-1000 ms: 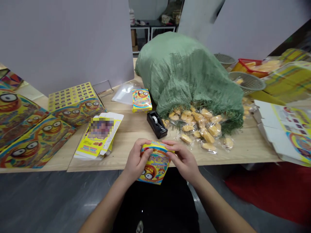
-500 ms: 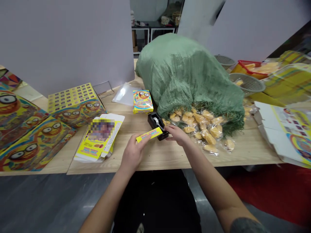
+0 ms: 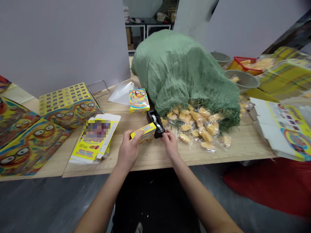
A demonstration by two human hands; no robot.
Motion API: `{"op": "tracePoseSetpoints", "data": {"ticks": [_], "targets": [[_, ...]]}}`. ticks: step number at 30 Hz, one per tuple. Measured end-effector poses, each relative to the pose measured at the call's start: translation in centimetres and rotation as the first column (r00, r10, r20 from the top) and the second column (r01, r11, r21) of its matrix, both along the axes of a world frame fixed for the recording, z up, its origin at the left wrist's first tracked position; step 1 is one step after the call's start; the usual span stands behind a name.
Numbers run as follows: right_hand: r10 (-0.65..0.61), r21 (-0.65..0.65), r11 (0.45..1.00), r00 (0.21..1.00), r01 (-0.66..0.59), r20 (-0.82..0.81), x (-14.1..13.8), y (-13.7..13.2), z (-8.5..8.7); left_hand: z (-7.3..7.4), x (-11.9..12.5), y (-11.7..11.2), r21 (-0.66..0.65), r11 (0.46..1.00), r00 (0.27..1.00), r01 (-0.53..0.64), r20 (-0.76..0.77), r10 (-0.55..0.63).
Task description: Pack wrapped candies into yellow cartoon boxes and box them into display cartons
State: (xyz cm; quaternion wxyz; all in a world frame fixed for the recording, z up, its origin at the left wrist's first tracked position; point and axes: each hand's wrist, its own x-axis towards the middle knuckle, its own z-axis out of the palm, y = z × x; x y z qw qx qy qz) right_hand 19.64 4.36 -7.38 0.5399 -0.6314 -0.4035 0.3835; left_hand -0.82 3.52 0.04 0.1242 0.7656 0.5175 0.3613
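Left hand [image 3: 128, 151]: live, gripping the yellow printed carton [image 3: 143, 133] firmly, steady.
Right hand [image 3: 170, 145]: fingertips pinched against the black tape dispenser [image 3: 155, 123], hold on tape unclear.

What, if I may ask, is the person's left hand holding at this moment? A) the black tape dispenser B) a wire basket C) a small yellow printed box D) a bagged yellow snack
C: the left hand grips the small yellow printed box beside the black tape dispenser.

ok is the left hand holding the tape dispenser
No, the left hand holds a small yellow box beside the black tape dispenser.
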Motion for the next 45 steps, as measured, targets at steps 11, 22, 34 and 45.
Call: {"op": "tracePoseSetpoints", "data": {"ticks": [11,22,34,45], "targets": [[0.204,0.178,0.966,0.974,-0.185,-0.098,-4.2,-3.0,8.2,0.7,-0.1,-0.1,0.140,0.988,0.998,0.061,0.011,-0.064],[0.240,0.159,0.962,0.966,-0.223,-0.100,-6.5,-1.3,8.1,-0.5,-0.6,-0.2,-0.037,0.999,0.992,0.037,-0.116,-0.041],[0.243,-0.028,0.970,0.969,-0.242,0.048,-4.1,-1.0,5.0,-0.4,-1.0,0.5,0.130,0.991,0.989,0.001,-0.147,0.018],[0.044,0.144,0.680,0.236,-0.719,0.971,-3.5,0.3,11.9,0.7,-0.5,0.6,-0.067,0.996,0.997,0.056,-0.050,-0.060]]}}
